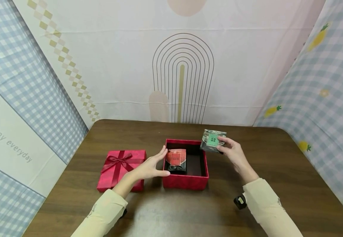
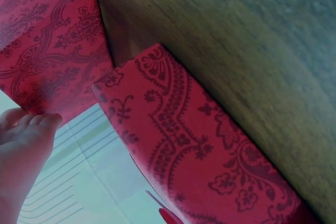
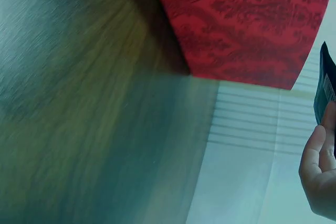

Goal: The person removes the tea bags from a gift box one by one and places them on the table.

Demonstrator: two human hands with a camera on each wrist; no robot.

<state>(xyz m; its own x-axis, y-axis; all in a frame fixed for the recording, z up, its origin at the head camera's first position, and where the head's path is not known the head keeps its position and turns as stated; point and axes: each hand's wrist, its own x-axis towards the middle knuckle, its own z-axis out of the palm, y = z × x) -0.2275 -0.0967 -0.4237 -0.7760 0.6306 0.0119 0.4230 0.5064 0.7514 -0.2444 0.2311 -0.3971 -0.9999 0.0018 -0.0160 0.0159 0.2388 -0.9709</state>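
A red patterned gift box [image 1: 185, 182] stands uncovered on the table, its dark interior showing. Inside it, on the left, lies a red and black packet [image 1: 176, 159]. My left hand [image 1: 152, 167] rests against the box's left side, fingers extended at the rim and thumb spread toward the front corner. Over the box's back right corner my right hand [image 1: 234, 156] pinches a green and dark packet [image 1: 212, 140] by its right edge, label facing up. In the right wrist view, that packet [image 3: 326, 85] shows only partly at the frame's edge.
The red box lid [image 1: 107, 177], tied with a dark red ribbon bow, lies left of the box, close to my left forearm. The brown wooden table [image 1: 230, 219] runs back to a patterned wall cloth [image 1: 124, 72]. Checked cloths hang on both sides.
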